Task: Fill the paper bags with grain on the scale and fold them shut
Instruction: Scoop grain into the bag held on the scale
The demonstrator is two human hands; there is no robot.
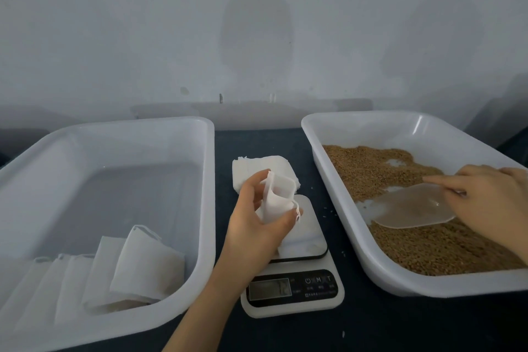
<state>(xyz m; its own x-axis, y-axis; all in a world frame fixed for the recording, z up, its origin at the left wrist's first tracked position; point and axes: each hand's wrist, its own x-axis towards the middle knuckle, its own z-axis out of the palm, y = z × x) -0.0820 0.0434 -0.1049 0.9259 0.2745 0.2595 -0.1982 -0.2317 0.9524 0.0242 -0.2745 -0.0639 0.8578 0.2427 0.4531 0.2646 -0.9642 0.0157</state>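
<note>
My left hand holds a small white paper bag upright, mouth open, just above the white kitchen scale in the middle of the table. My right hand grips a clear plastic scoop that lies over the brown grain in the white tray on the right. A stack of empty white bags sits behind the scale. Several filled, folded bags lie in a row at the near end of the white tray on the left.
The table top is dark, with a few spilled grains near the scale. A pale wall rises right behind both trays. The left tray's far half holds nothing.
</note>
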